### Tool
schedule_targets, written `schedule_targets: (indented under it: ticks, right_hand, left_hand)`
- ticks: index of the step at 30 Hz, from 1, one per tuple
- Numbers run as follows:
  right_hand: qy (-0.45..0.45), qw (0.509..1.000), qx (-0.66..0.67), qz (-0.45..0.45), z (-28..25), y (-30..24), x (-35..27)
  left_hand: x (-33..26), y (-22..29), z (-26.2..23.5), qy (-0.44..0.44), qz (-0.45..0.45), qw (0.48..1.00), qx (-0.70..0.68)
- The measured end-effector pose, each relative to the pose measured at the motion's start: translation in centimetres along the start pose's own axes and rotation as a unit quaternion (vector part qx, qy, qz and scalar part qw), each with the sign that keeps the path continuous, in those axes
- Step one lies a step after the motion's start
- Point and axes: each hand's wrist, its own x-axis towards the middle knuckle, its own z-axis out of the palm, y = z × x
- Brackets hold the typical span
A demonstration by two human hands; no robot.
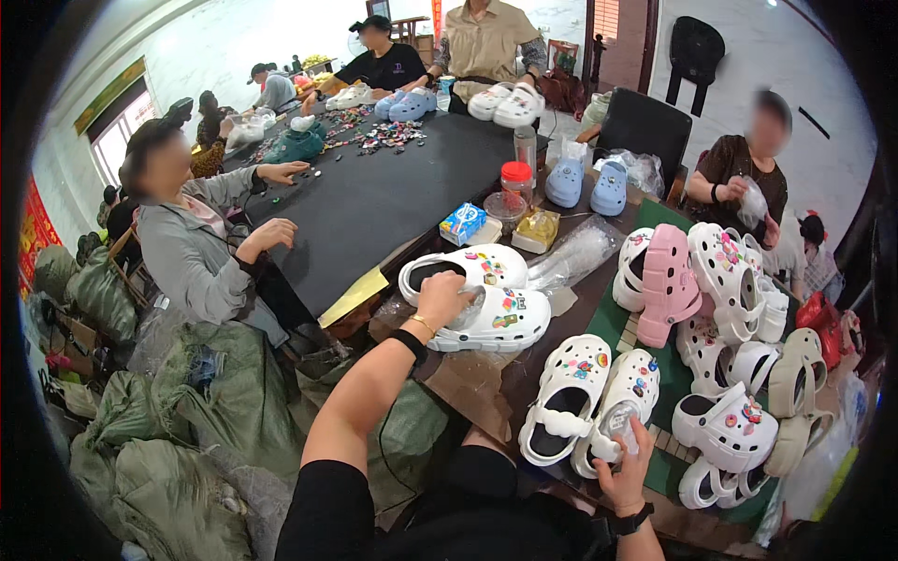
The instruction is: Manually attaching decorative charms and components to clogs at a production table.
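Note:
A pair of white clogs with colourful charms lies at the table's near left edge. My left hand (441,307) reaches into the opening of the nearer white clog (510,321), its fingers closed on a crumpled clear plastic piece (470,310). The farther white clog (486,266) rests against it. To the right lies a second charmed pair, heels toward me. My right hand (627,470) is at the heel of its right clog (634,379), thumb and fingers around a clear plastic insert (615,425) inside. The left clog (572,374) stands beside it. Some fingertips are hidden.
More white clogs (734,425), a pink clog (669,285) and beige clogs (795,374) crowd the right. Behind are blue clogs (608,187), a red-lidded jar (515,178) and plastic bags (585,252). Co-workers sit around the black table (374,206); green sacks (224,402) lie left.

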Motion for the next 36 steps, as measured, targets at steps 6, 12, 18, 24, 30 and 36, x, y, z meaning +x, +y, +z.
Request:
schedule_targets:
  ticks: [6, 12, 18, 24, 30, 36]
  right_hand:
    - [0.006, 1.000, 0.009, 0.007, 0.3, 0.1, -0.1]
    - [0.012, 1.000, 0.013, 0.010, 0.4, 0.2, 0.4]
    - [0.024, 1.000, 0.010, 0.013, 0.8, 0.4, 0.1]
    - [0.019, 0.999, 0.019, 0.024, 0.8, 0.2, -0.7]
    - [0.047, 0.994, 0.076, 0.059, 2.3, 0.3, -0.4]
    - [0.086, 0.993, 0.042, 0.065, 1.0, 0.8, -0.7]
  left_hand:
    - [-1.1, -0.4, -0.7, 0.057, -0.003, 0.996, -0.067]
    - [-1.1, -2.1, -5.0, 0.115, -0.087, 0.982, -0.124]
    - [-3.9, -3.8, -3.8, 0.061, -0.166, 0.980, -0.096]
    - [-6.3, -2.8, -2.4, -0.019, -0.154, 0.988, 0.021]
    - [-3.6, -2.1, -8.9, -0.109, -0.102, 0.982, 0.114]
    - [0.4, 6.5, -10.2, -0.036, -0.036, 0.970, -0.237]
